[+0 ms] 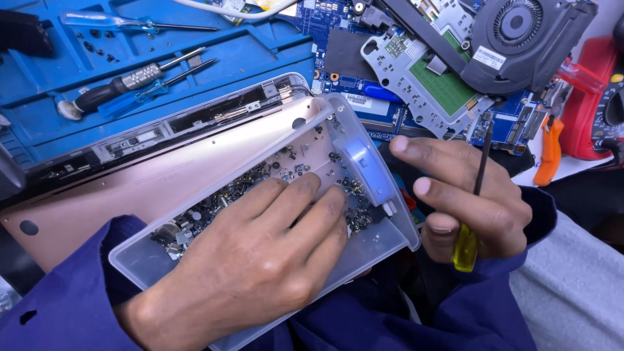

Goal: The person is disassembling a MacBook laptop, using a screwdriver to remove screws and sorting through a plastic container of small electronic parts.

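The clear plastic tray (364, 250) lies nearest, resting tilted on the rose-gold laptop shell (130, 195) and on the person's blue-sleeved lap. The left hand (260, 260) lies flat inside the tray, fingers spread and unclenched, fingertips pressing into the heap of small dark screws (260, 175) that fills its floor; it grips nothing. At the tray's far right corner sits a pale blue block (357, 162) against the wall. Just right of the tray, the right hand (468, 201) is clenched around a screwdriver with a yellow handle (465, 250), its thin dark shaft (484, 159) pointing up and away; the forefinger tip touches the tray's outer rim.

Beyond the tray, the laptop shell's open hinge edge (195, 120) shows dark slots and metal parts. Farther left of the tray, a blue work mat (214, 58) carries a black-handled brush-like tool (110, 88), a blue-handled screwdriver (130, 23) and loose screws in its wells. Beyond the tray to the right lies a blue circuit board (390, 110) with a white rectangular label, a grey metal bracket, a green patch and a black cooling fan (520, 32) bearing a small white sticker. Farther right of the tray are orange-handled pliers (551, 149) and a red meter (585, 97).
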